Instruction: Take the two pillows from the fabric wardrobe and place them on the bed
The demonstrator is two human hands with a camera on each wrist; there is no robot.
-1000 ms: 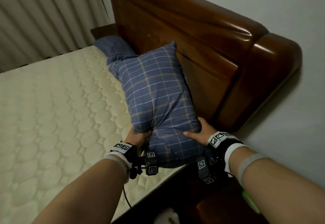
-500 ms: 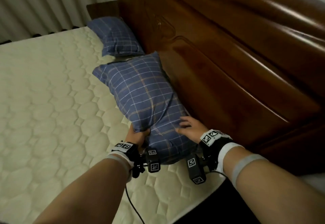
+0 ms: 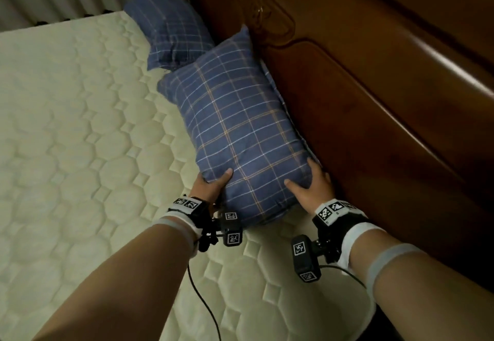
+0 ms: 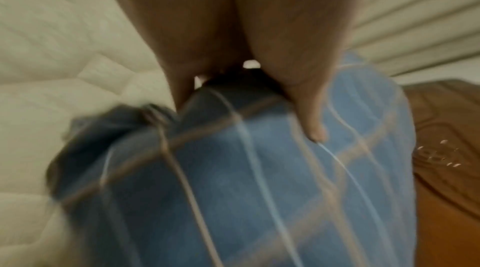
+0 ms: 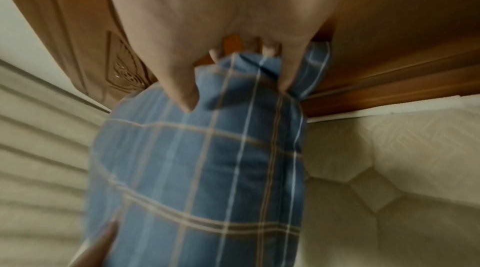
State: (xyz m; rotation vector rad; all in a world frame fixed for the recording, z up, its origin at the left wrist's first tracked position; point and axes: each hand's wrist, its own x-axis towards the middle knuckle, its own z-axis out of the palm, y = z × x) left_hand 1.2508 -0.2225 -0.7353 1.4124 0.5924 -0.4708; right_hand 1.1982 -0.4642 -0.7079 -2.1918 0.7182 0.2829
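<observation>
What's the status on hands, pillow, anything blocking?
Left hand and right hand both grip near pillow, one on each near corner. It lies beside headboard. Far pillow on mattress. Nothing blocking.

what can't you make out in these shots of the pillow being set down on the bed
- Left hand fingers: head view, tucked under the near pillow.
- Far pillow: head view, its near end is covered by the near pillow.
- Whether the near pillow rests fully on the mattress: its underside is hidden.
- Wardrobe: outside every view.
- Headboard carving: left wrist view, blurred.
</observation>
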